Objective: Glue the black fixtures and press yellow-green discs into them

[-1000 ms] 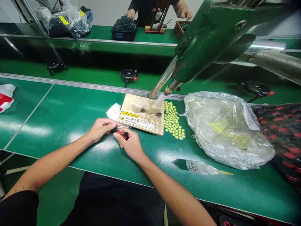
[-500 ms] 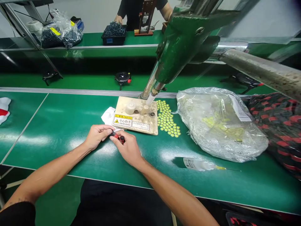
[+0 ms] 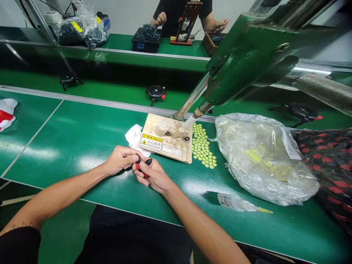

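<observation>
My left hand point(image 3: 123, 161) is closed, pinching a small black round part point(image 3: 138, 158) between thumb and fingertips. Touching it from the other side, my right hand point(image 3: 156, 176) is wrapped round a small red-and-black part point(image 3: 146, 174). A black pointed tip point(image 3: 149, 161) sticks up between the right fingers; whether it belongs to the same part I cannot tell. Both hands are just in front of a cream base plate point(image 3: 176, 156) with a yellow warning label. White paper point(image 3: 133, 135) lies partly under the plate's left edge.
A green press point(image 3: 236, 66) leans over the plate. Right of the plate lie several yellow-green discs point(image 3: 203, 146) and a clear plastic bag point(image 3: 264, 157). A needle-tipped bottle point(image 3: 233, 202) lies nearer the front edge. Across the bench a co-worker's hand point(image 3: 220, 25) is beside a brown box point(image 3: 210, 43).
My view has tilted and shifted. The parts in my fingers have been turned, and a pointed black tip now shows upward. The co-worker's hand has come up from the black tray.
</observation>
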`<state>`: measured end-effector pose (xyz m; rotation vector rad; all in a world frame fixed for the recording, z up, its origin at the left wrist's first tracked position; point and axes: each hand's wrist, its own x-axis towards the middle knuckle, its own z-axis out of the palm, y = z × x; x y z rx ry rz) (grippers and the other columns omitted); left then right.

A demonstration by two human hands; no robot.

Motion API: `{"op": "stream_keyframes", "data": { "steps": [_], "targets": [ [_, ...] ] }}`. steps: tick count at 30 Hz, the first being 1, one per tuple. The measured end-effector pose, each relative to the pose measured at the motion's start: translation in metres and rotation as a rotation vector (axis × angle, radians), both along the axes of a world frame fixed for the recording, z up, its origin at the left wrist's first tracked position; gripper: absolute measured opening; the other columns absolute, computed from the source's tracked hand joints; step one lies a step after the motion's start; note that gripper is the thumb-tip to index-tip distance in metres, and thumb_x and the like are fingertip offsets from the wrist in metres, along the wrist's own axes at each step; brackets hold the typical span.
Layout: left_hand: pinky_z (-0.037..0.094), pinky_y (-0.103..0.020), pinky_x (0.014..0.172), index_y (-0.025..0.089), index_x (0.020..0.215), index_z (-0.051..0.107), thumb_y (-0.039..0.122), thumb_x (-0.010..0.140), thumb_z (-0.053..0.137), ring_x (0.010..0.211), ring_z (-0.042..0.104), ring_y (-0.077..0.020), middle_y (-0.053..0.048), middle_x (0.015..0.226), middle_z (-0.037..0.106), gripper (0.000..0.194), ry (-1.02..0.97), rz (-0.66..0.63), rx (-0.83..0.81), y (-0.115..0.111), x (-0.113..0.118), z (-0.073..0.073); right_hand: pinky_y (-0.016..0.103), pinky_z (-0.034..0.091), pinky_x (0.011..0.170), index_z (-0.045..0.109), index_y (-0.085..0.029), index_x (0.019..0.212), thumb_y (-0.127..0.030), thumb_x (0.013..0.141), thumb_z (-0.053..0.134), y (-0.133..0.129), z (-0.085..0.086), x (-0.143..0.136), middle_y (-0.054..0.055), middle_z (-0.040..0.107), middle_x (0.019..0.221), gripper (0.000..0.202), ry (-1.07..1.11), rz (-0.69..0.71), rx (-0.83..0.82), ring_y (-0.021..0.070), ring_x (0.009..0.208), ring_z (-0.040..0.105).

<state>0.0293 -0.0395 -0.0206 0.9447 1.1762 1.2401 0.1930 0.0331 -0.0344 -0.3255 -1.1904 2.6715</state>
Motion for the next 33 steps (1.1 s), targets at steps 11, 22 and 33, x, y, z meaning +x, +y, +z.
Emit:
{"op": "stream_keyframes", "data": {
  "steps": [11, 22, 33],
  "targets": [
    [0.023, -0.021, 0.049, 0.015, 0.075, 0.064, 0.052, 0.094, 0.070, 0.050, 0.032, -0.0079, 0.006, 0.053, 0.045, 0.042, 0.515, -0.021, 0.159, -0.003, 0.003, -0.019, 0.018, 0.019, 0.036, 0.063, -0.019, 0.096, -0.068, 0.081, 0.084, 0.004, 0.002, -0.006, -0.006, 0.050, 0.067, 0.056, -0.018, -0.476, -0.081, 0.0053, 0.045, 0.043],
    [0.022, -0.022, 0.052, 0.019, 0.065, 0.044, 0.051, 0.089, 0.072, 0.054, 0.027, -0.0084, 0.009, 0.055, 0.033, 0.049, 0.459, -0.100, 0.051, -0.002, 0.017, -0.019, 0.021, 0.029, 0.042, 0.060, -0.021, 0.100, -0.070, 0.089, 0.073, -0.007, -0.002, -0.009, -0.003, 0.056, 0.075, 0.052, -0.097, -0.702, 0.158, 0.0097, 0.055, 0.051],
    [0.025, -0.025, 0.053, 0.017, 0.065, 0.052, 0.051, 0.098, 0.058, 0.055, 0.033, -0.0099, 0.004, 0.058, 0.041, 0.048, 0.417, -0.151, 0.070, -0.007, 0.020, -0.019, 0.029, 0.049, 0.072, 0.061, -0.021, 0.100, -0.056, 0.103, 0.059, -0.021, -0.007, -0.008, 0.000, 0.060, 0.083, 0.035, -0.166, -0.846, 0.497, 0.0144, 0.074, 0.056]
  ]
}}
